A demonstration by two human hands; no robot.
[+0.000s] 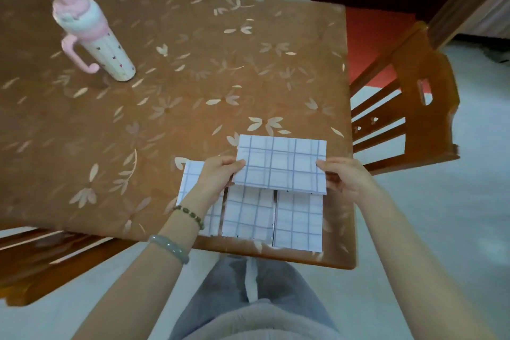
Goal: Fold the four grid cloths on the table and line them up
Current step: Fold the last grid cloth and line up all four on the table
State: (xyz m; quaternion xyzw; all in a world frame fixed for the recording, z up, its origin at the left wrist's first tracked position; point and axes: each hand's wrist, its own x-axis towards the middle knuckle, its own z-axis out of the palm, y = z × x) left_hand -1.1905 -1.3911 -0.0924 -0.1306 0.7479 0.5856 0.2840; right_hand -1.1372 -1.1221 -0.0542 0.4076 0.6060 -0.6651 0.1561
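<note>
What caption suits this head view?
The left hand and right hand hold a folded grid cloth over three folded cloths on the table.

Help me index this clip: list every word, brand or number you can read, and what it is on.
None can be read. The pink-lidded bottle bears only small dark marks, too blurred to tell; the held grid cloth shows only lines.

Soft, even indoor light, fairly dim w/ warm cast. Shadows faint; small one at the bottle point(105, 47) base. Mild sheen on tabletop point(209, 69). Whole pic slightly soft; wide-angle bends the edges, chair point(414, 96) at right skewed.
</note>
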